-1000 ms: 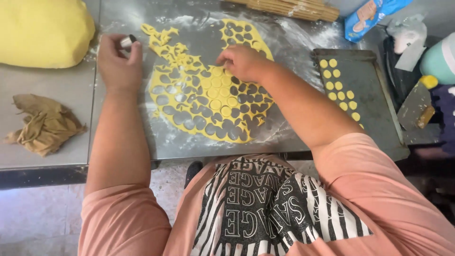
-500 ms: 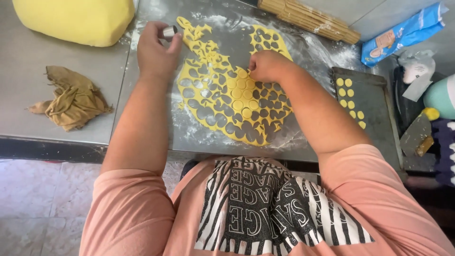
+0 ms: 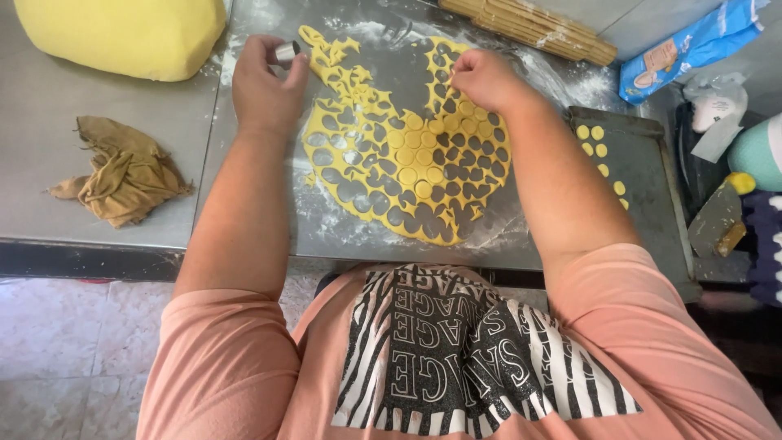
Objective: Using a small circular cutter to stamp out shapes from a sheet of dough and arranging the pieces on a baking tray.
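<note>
Left hand (image 3: 265, 85): fingers pinched on small metal cutter (image 3: 286, 51), held left of the dough sheet (image 3: 407, 151). Right hand (image 3: 481, 77): fingers closed, plucking rounds at the sheet's far edge, nearer.

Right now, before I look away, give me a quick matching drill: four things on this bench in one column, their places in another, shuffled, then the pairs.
Things:
1. small metal cutter
2. brown crumpled cloth
3. big yellow dough block
4. cut dough rounds

Places:
A. on the dark tray at the right
B. far left corner of the steel table
C. in the left hand
D. on the table's left part, near its front edge

Pairs: 1-C, 2-D, 3-B, 4-A
</note>
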